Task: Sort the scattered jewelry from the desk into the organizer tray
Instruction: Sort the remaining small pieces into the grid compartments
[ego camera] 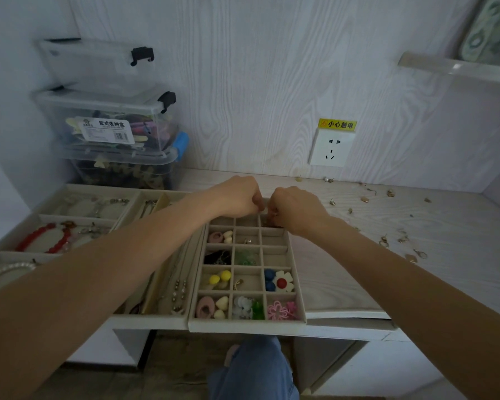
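A beige organizer tray (298,287) with a grid of small compartments lies at the desk's front edge, holding colourful earrings and clips. My left hand (238,197) and my right hand (293,209) meet over its far right compartment, fingers curled toward each other. What they pinch is too small and hidden to make out. Scattered jewelry (387,241), small gold earrings and charms, lies on the desk to the right and toward the back wall.
Further beige trays (78,223) with a red bead bracelet, chains and pearls sit to the left. Stacked clear storage boxes (110,125) stand at the back left. A wall socket (329,148) is on the back wall. My knee shows below the desk.
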The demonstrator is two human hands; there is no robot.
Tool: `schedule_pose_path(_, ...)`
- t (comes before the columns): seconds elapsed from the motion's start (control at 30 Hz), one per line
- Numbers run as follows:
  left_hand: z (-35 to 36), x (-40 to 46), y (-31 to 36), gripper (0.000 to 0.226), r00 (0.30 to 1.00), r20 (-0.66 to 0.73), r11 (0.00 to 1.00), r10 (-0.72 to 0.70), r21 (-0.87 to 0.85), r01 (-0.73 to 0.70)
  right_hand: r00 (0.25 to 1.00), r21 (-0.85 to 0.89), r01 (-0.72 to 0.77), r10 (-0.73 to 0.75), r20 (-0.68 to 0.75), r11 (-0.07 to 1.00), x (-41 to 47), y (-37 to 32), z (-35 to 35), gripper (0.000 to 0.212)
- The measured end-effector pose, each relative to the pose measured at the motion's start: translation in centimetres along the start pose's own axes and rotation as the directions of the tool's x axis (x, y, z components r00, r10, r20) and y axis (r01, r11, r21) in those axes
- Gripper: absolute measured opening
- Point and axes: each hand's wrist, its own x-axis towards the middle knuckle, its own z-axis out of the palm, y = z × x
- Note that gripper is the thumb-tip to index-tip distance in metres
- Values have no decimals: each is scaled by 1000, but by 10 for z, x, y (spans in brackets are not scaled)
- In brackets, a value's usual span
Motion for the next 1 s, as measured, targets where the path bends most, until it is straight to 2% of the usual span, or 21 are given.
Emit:
schedule_pose_path(0.17,0,1,1,26,1000,14,1000,0,17,0,1000,-31,17,-17,4,999,1,0,0,16)
schedule_pose_path(0.4,-2,-3,3,29,1000,30,1000,-6,14,5,1000,128,4,-3,-6,992,1,10,7,21)
schedule_pose_path(0.57,-3,-5,3,29,1000,24,1000,-1,3,1,997,268,-76,77,6,960,1,8,9,24)
schedule_pose_path(0.7,-2,-3,2,29,1000,26,1000,-7,9,7,986,275,-154,167,-23,949,1,-1,10,21)
schedule_pose_path(0.87,-1,-1,2,28,1000,19,1000,-13,2,13,979,270,-197,203,6,942,0,-6,9,12)
schedule_pose_path(1.0,0,-2,0,28,1000,26,1000,-11,2,11,983,271,-184,185,20,945,0,-4,6,31)
